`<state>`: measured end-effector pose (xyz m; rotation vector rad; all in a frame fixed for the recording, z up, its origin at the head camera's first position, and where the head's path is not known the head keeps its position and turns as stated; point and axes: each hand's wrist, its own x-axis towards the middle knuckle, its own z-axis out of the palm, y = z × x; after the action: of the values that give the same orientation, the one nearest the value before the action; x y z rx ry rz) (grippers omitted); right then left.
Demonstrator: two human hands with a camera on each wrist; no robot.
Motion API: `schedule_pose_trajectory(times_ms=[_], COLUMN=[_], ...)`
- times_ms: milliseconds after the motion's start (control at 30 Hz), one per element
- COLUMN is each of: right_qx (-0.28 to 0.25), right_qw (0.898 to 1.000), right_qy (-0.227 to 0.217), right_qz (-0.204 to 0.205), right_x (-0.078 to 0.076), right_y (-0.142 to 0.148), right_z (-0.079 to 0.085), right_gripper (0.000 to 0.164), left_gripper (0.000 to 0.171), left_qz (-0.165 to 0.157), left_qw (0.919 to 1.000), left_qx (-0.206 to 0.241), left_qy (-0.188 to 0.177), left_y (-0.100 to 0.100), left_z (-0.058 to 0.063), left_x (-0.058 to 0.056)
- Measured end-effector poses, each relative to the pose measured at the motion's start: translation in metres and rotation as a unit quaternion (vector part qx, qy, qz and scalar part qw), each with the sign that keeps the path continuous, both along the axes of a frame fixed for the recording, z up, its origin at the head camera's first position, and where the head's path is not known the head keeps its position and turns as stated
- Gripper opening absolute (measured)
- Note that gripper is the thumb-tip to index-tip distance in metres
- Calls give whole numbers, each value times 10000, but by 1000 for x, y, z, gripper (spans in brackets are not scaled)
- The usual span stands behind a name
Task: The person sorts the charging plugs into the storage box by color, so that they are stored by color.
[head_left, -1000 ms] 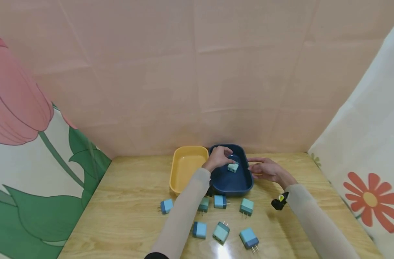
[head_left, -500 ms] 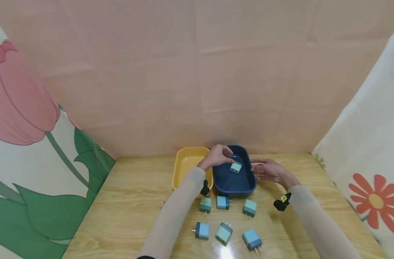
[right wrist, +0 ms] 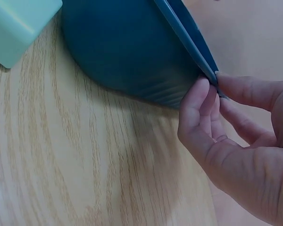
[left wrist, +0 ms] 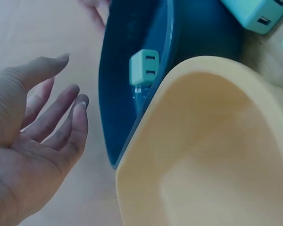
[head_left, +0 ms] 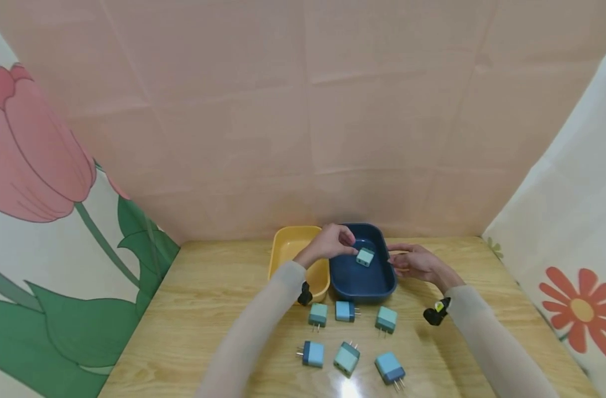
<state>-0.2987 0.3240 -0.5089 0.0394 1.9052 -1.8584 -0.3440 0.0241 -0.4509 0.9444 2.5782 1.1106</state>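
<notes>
In the head view my left hand (head_left: 329, 242) hovers over the border between the two bins, its fingers loosely bent with nothing between them. A pale green charger plug (head_left: 365, 257) lies inside the dark blue bin (head_left: 360, 288), just right of the left thumb. The left wrist view confirms a gap between that hand and the charger plug (left wrist: 145, 67). My right hand (head_left: 418, 263) is at the blue bin's right side. In the right wrist view its thumb and fingers pinch the rim of the blue bin (right wrist: 127, 56).
The yellow bin (head_left: 281, 251) stands against the blue bin's left side. Several two-tone charger plugs lie on the wooden table (head_left: 203, 309) in front, among them a blue one (head_left: 390, 367) and a green one (head_left: 346, 358). A pink cloth (head_left: 303, 138) hangs behind.
My left hand has drawn back leftward from the charger plug, which stays in the blue bin. Its forearm has swung left and covers a blue charger plug. The right hand keeps to the rim.
</notes>
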Motion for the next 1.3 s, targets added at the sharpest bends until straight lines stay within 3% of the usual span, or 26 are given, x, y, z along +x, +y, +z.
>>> schedule_pose_trajectory(times_ms=[433,867,1300], right_qx=[180,3,16], right_qw=[9998,10000,10000], right_qy=[-13,-61,-89], right_qz=[63,8,-30], right_x=[-5,-5,1], right_y=[-3,5,8], right_z=[5,3,4], right_gripper=[64,64,63], left_gripper=[14,12,14], left_qz=[-384,-510,-482], left_qw=[9991,9987,9983], left_qx=[-160,-46,280], left_qy=[74,10,-147], left_y=[-25,-49,-72], left_z=[9,15,6], left_x=[31,74,100])
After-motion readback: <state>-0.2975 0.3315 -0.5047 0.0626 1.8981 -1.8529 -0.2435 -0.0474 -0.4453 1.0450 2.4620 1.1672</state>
